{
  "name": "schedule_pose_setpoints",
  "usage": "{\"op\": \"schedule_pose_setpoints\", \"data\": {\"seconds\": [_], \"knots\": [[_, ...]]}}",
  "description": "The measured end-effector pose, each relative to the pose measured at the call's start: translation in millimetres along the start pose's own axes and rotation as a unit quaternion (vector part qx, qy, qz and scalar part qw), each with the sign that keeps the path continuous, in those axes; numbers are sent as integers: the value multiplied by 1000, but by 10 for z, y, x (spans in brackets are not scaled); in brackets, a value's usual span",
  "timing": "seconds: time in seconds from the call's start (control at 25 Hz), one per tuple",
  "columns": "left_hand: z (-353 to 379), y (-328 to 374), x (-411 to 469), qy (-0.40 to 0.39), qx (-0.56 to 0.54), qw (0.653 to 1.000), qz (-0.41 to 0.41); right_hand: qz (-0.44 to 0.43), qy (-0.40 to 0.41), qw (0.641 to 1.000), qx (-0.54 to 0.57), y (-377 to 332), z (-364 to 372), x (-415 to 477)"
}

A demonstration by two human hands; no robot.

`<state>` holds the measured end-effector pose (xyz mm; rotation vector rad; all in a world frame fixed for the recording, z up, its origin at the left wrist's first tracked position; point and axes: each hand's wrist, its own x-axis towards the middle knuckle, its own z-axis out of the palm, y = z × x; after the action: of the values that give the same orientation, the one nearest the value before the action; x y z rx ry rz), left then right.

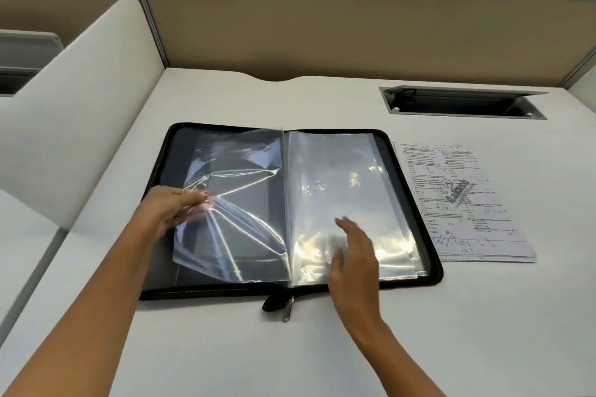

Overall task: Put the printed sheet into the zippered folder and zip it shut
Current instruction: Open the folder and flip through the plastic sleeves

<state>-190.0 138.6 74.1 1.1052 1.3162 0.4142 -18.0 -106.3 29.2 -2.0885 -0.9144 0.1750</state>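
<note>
A black zippered folder (pixel 400 151) lies open flat on the white desk, its clear plastic sleeves spread to both sides. My left hand (pixel 171 208) pinches the outer edge of a crumpled clear sleeve (pixel 245 213) on the left half and lifts it a little. Over the stack of sleeves (pixel 342 177) on the right half, my right hand (pixel 353 255) is spread with fingers apart, resting on or just above them. The zipper pull (pixel 287 311) sticks out at the folder's near edge. The printed sheet (pixel 461 200) lies flat on the desk just right of the folder.
A recessed cable hatch (pixel 464 103) with its lid raised sits in the desk at the back right. Beige partition walls (pixel 322 29) close off the back, with a sign reading 476. A white divider panel (pixel 74 100) rises along the left side.
</note>
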Motion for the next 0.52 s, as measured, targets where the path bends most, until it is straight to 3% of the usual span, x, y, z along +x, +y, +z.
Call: {"op": "schedule_pose_setpoints", "data": {"seconds": [0.08, 0.2, 0.28, 0.32, 0.4, 0.44, 0.52], "knots": [[-89, -53, 61, 39, 40, 998, -9, 81, 17, 985, -152, 208, -11, -55], [-242, -90, 94, 64, 52, 997, 7, 189, 2, 954, -235, 339, -44, -108], [-317, -104, 126, 92, 78, 992, 34, 192, -3, 949, -251, 356, -41, -128], [-324, -93, 128, 131, 153, 977, 69, 183, -1, 949, -258, 356, -31, -137], [-231, -57, 63, 197, 306, 919, 153, 168, 4, 951, -260, 348, -21, -146], [-128, -39, -13, 202, 332, 902, 190, 163, 6, 954, -251, 348, -26, -143], [125, -31, -159, 175, 315, 901, 243, 158, 7, 964, -215, 346, -51, -121]]}}
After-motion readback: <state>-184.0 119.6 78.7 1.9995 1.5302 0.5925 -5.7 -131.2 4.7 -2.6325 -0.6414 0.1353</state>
